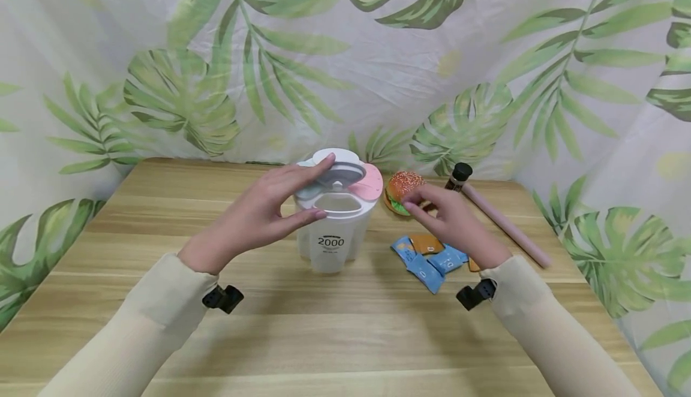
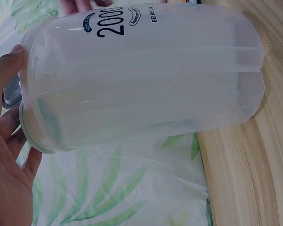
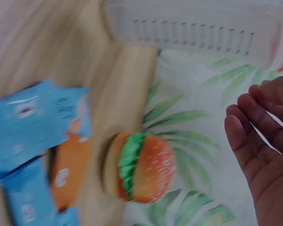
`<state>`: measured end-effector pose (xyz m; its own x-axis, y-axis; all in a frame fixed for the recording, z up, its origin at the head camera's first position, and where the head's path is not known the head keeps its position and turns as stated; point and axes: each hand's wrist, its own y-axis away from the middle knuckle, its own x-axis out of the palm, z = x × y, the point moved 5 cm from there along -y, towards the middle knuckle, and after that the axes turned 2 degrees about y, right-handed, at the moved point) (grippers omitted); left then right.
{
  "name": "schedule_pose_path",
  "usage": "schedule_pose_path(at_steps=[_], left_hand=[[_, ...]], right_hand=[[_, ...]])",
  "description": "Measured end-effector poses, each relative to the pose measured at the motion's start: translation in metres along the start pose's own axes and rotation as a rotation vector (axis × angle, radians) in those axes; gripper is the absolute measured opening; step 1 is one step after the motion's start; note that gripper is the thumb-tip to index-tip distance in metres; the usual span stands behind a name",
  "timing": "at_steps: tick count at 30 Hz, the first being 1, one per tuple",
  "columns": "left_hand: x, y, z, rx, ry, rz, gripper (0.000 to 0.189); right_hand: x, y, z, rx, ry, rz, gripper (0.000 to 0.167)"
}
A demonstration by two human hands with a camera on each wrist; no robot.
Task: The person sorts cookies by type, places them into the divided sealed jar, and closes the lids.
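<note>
Head view suggests tending the raised flap [image 1: 346,174]: the left hand [image 1: 261,202] grips the container [image 1: 332,256] left of the toy burger [image 1: 402,185], the relaxed right hand [image 1: 452,220] near the burger looks empty, and next calls for steadiness

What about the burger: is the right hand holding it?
No, the right wrist view shows the burger apart from the right hand, with leaf-print cloth visible between them.

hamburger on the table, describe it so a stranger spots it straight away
On the wooden table, find the tall translucent container printed 2000. Just right of it, beyond the blue and orange packets, sits the hamburger. Its seeded bun and green lettuce set it apart from the flat packets.
</note>
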<state>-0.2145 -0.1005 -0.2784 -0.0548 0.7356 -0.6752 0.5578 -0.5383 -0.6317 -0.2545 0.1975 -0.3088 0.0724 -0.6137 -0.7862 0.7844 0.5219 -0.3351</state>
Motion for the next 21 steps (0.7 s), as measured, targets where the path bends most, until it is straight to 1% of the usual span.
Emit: schedule_pose_path(at_steps=[5, 8, 10, 12, 18, 21], left_hand=[[-0.001, 0.001, -0.001, 0.003, 0.010, -0.004, 0.084], [-0.001, 0.001, -0.001, 0.016, 0.011, -0.014, 0.083], [-0.002, 0.002, -0.001, 0.020, 0.009, -0.019, 0.084], [-0.002, 0.002, -0.001, 0.019, 0.008, -0.019, 0.084], [-0.002, 0.002, -0.002, 0.019, 0.008, -0.016, 0.083], [-0.001, 0.001, -0.002, 0.018, 0.016, -0.012, 0.082]], right_hand=[[0.017, 0.024, -0.032, 0.139, 0.007, 0.210, 0.009], [0.026, 0.039, -0.045, 0.180, 0.035, 0.317, 0.011], [0.030, 0.046, -0.052, 0.198, 0.058, 0.369, 0.015], [0.033, 0.051, -0.056, 0.206, 0.074, 0.401, 0.018], [0.041, 0.061, -0.061, 0.257, 0.017, 0.458, 0.028], [0.045, 0.064, -0.062, 0.270, 0.025, 0.482, 0.031]])
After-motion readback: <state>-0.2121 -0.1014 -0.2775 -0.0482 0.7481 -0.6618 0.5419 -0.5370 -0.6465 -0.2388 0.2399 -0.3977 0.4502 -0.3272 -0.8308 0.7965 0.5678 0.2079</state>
